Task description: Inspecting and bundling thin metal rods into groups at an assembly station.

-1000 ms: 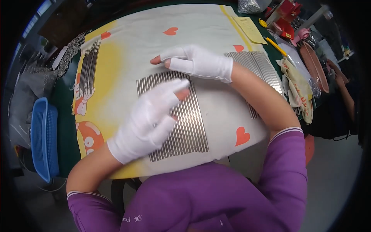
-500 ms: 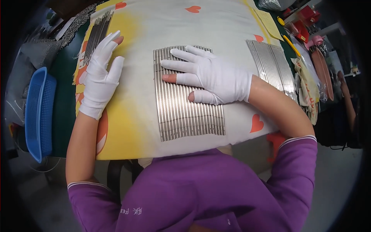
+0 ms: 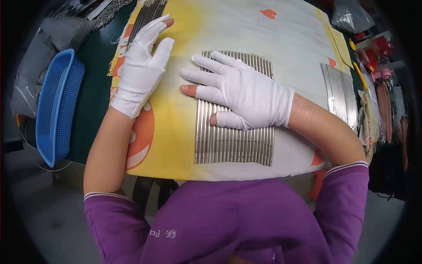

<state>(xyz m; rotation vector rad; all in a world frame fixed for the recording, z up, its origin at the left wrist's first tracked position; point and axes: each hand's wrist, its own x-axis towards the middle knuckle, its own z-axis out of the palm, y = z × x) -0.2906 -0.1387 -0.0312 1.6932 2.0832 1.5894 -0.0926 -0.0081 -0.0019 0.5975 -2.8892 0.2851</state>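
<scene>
Slim shiny metal rods (image 3: 233,147) lie side by side in a flat row on the cloth before me. My right hand (image 3: 246,90), in a white glove with bare thumb and index tips, rests flat across the row. Its fingers are spread, and the longer ones reach past the row's left edge; it hides the rods beneath. At the left, my gloved left hand (image 3: 143,70) is held open, thumb apart, nothing seen in it. It is beside the near end of a bunch of darker rods (image 3: 149,15), partly covering them.
A second row of metal rods (image 3: 340,94) lies at the right. The patterned cloth (image 3: 176,145) covers a green table. A blue perforated basket (image 3: 57,110) stands at the left edge. Yellow paper (image 3: 339,46), a yellow pen-like tool (image 3: 359,75) and bags crowd the right side.
The view has swung left, so the table appears shifted right. Against the rods, my right hand has slid left until its fingertips pass their edge. My left hand stays open near the darker rods.
</scene>
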